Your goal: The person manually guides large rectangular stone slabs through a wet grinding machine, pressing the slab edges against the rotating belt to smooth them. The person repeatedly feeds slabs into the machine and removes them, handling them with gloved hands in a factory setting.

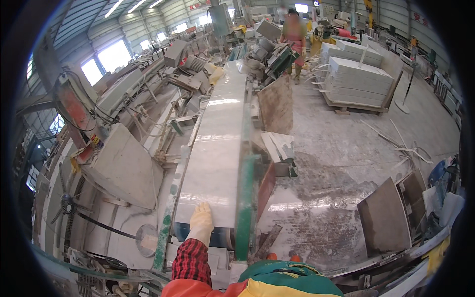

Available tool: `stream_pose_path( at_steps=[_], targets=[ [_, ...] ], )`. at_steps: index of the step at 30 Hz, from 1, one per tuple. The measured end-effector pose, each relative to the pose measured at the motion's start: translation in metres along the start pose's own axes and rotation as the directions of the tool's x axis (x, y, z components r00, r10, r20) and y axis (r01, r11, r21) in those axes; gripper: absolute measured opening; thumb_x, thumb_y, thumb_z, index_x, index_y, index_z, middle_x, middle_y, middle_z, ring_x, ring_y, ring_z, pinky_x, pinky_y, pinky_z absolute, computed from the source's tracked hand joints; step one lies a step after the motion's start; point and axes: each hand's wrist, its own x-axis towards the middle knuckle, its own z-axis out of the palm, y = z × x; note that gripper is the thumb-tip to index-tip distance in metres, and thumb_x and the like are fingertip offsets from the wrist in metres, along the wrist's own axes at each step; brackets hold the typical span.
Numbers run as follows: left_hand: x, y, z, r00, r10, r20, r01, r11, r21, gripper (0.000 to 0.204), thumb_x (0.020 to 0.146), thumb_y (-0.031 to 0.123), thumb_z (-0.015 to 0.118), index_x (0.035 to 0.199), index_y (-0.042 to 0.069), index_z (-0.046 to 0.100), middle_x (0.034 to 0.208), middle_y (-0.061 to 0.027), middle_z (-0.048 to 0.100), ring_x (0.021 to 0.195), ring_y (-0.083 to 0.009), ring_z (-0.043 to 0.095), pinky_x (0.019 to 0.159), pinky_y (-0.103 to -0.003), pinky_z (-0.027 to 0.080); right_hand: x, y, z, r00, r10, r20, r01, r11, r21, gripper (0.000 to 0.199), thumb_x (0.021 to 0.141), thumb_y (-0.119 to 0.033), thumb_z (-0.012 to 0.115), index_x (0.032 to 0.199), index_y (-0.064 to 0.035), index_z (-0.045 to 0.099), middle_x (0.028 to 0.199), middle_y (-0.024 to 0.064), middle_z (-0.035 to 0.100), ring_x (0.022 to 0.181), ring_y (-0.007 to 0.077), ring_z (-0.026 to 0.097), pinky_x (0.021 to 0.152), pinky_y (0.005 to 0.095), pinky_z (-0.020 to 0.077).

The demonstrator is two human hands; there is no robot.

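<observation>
Slab (220,133): on the conveyor (221,238), reaching its near edge | left hand (202,217): palm down on it, not clamped; right hand out of frame | step: steadying/checking, I'd guess | next: prob wants light, even pressure

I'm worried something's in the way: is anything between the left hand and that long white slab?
Only the pale glove, as far as I can see. The left hand inside it appears to rest on the slab's near end. The green rail is to the right, not between them.
</observation>
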Motion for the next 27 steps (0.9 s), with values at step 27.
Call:
stream_pose_path(
  at_steps=[27],
  targets=[
    [-0.001,0.004,-0.018,0.999,0.022,-0.047,-0.024,0.999,-0.043,0.091,0.075,0.012,0.078,0.153,0.007,0.031,0.158,-0.0154,0.037,0.144,-0.0317,0.039,0.117,-0.036,0.035,0.011,-0.145,-0.133,0.827,-0.362,0.431,-0.559,-0.432,0.708,0.078,0.073,0.001,0.069,0.148,-0.0052,0.046,0.124,0.0172,0.061,0.112,0.0269,0.061,0.089,0.0362,0.0518]
  ],
)
